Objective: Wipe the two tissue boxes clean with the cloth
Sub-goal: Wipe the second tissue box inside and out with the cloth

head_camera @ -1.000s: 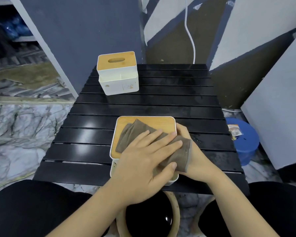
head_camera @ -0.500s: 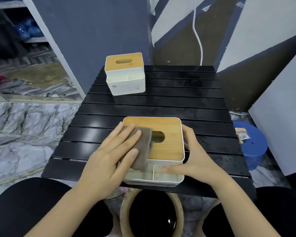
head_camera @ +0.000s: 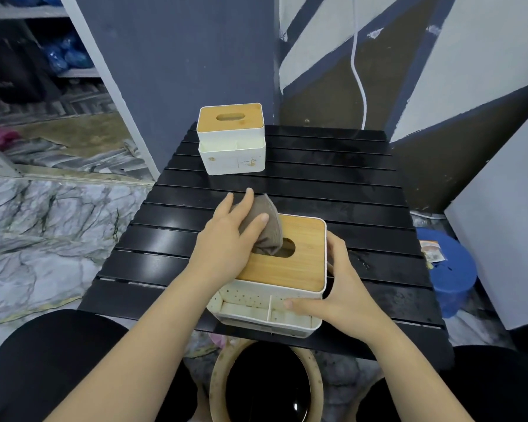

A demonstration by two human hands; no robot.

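Black slatted surface point(head_camera: 333, 184) with two tissue boxes, one being wiped.
Near tissue box point(head_camera: 290, 269) sits at the front edge; left hand point(head_camera: 226, 239) reaches forward, fingers extended, pressing the brown cloth point(head_camera: 262, 226) on its wooden lid by the slot; right hand point(head_camera: 336, 293) grips the box's right corner, thumb along the front; far tissue box point(head_camera: 232, 138) stands well apart at the back.

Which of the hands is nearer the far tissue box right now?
Left. The left hand presses the cloth at the near tissue box's far-left edge, closer to the far tissue box. The right hand grips the near box's right front corner, farther off.
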